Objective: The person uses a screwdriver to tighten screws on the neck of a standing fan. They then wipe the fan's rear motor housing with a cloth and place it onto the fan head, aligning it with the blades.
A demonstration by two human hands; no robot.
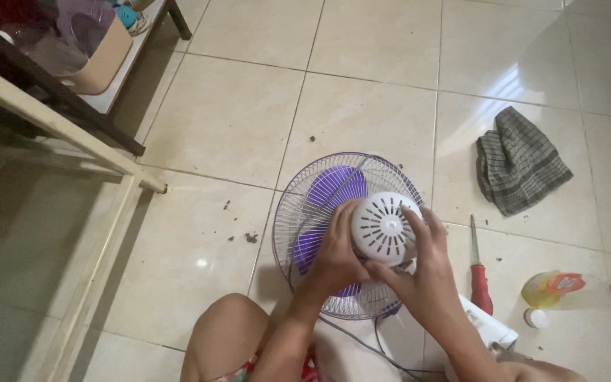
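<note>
A fan lies face down on the tiled floor, its wire grille white and purple with purple blades showing through. Both my hands grip the white slotted motor housing at the back of the fan. My left hand wraps the housing's left side. My right hand holds its right side from below. A grey power cord trails from the fan toward me. My bare knee is at the bottom edge.
A red-handled screwdriver lies right of the fan. Beyond it are a grey striped cloth, a yellow spray bottle on its side and a small white cap. A cream door frame and a shelf with containers stand at left. Dirt specks dot the tiles.
</note>
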